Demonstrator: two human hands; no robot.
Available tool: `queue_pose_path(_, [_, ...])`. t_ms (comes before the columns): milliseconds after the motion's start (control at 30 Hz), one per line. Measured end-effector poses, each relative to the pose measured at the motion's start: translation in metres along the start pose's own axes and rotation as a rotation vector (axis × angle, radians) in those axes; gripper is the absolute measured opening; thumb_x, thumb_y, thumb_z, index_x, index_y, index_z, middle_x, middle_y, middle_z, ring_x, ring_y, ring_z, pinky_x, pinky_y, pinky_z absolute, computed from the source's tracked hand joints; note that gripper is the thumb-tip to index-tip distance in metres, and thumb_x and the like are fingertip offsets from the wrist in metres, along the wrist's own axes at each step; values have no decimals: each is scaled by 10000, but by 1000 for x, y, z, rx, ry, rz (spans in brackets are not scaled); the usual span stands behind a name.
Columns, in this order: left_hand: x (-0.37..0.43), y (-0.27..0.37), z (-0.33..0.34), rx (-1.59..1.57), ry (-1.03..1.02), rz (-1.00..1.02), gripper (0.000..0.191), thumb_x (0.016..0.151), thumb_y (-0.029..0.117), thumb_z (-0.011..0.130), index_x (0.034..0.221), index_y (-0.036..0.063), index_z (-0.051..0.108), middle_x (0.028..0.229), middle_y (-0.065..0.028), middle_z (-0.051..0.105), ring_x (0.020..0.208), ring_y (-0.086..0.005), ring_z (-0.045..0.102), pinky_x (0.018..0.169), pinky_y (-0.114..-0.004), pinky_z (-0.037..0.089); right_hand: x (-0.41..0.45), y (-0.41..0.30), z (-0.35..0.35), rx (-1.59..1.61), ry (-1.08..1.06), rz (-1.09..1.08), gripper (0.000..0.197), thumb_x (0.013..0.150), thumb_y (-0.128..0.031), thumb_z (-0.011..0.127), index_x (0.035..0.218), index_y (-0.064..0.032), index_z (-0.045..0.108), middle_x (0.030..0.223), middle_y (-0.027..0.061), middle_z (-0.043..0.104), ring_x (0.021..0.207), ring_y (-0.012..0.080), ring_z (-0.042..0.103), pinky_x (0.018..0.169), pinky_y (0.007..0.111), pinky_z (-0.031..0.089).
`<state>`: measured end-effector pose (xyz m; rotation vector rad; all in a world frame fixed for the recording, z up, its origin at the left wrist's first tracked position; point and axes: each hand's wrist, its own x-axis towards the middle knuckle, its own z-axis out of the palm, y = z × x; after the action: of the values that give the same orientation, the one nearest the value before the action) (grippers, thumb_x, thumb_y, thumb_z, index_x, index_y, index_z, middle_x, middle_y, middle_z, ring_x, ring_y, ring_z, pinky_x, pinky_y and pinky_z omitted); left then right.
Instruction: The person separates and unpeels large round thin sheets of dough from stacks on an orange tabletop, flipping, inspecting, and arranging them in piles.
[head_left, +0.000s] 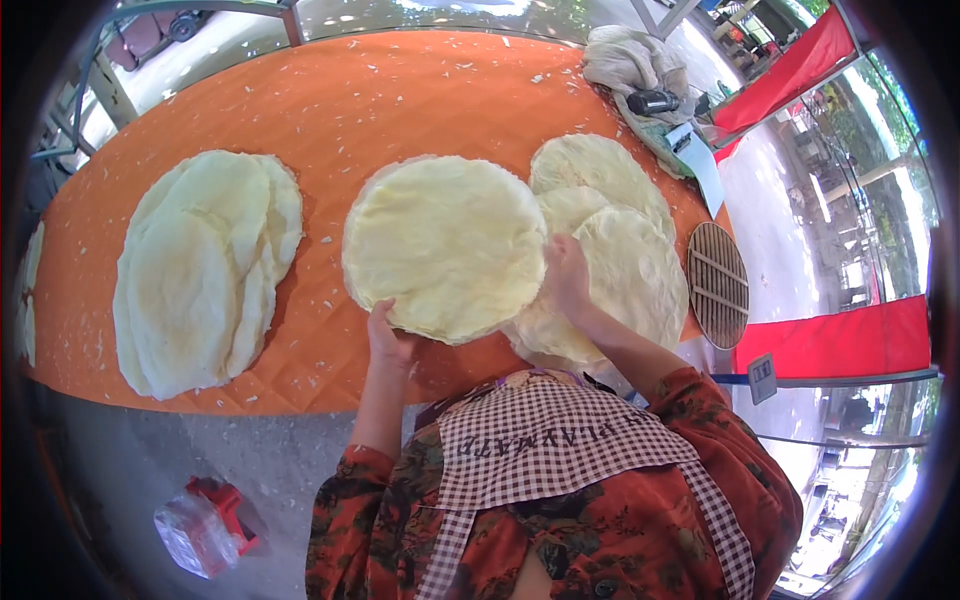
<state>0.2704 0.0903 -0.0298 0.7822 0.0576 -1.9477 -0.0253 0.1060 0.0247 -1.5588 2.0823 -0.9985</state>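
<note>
A neat stack of thin, round, pale-yellow flatbread-like sheets (446, 247) is in front of me over the orange tablecloth. My left hand (390, 341) grips its near left edge, thumb on top and the other fingers underneath. At the stack's right edge, my right hand (568, 274) is slightly blurred with its fingers against the rim; whether they close on it is unclear. Beneath and beyond that hand, several similar sheets (630, 277) overlap in a loose pile. Farther left lies another uneven pile of whiter sheets (195, 270), partly folded over one another.
Pale crumbs dot the orange tablecloth (330, 112). At the back right are a crumpled cloth (630, 60), a black cylindrical object (652, 102) and a pale-blue strip (699, 169). A round slatted mat (718, 285) rests at the right edge. Clear plastic packaging (196, 532) sits on the floor.
</note>
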Motion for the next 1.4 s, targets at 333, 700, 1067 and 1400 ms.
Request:
queue_pose_path(333, [11, 1, -13, 97, 68, -68, 548, 846, 82, 512, 1357, -26, 346, 1296, -203, 484, 1223, -371, 454, 1021, -526, 392, 28, 37, 62, -15, -178, 418, 751, 858, -449, 585, 1324, 84, 333, 1245, 276, 520, 1157, 384, 526, 944, 429, 431])
queue_pose_path(700, [0, -33, 17, 52, 151, 21, 309, 872, 39, 469, 1173, -29, 467, 1070, -134, 571, 945, -268, 585, 801, -426, 525, -54, -125, 32, -721, -415, -873, 529, 749, -248, 650, 1163, 50, 510, 1117, 200, 589, 1018, 365, 577, 853, 458, 448])
queue_pose_path(1067, [-11, 17, 48, -307, -300, -13, 683, 891, 611, 450, 1205, 4, 452, 1259, -178, 499, 1238, -393, 435, 1028, -557, 361, 62, -231, -49, -720, -429, -1064, 53, 701, -34, 576, 734, -76, 578, 666, 105, 582, 668, 314, 610, 529, 426, 443])
queue_pose_path(1400, [-14, -2, 6, -254, -420, 33, 739, 926, 647, 252, 1459, 137, 263, 1491, -91, 310, 1337, -313, 342, 1101, -472, 306, -16, -15, -56, -1058, -582, -820, 457, 704, -86, 629, 1159, -65, 591, 1307, 132, 508, 1245, 285, 448, 991, 447, 374])
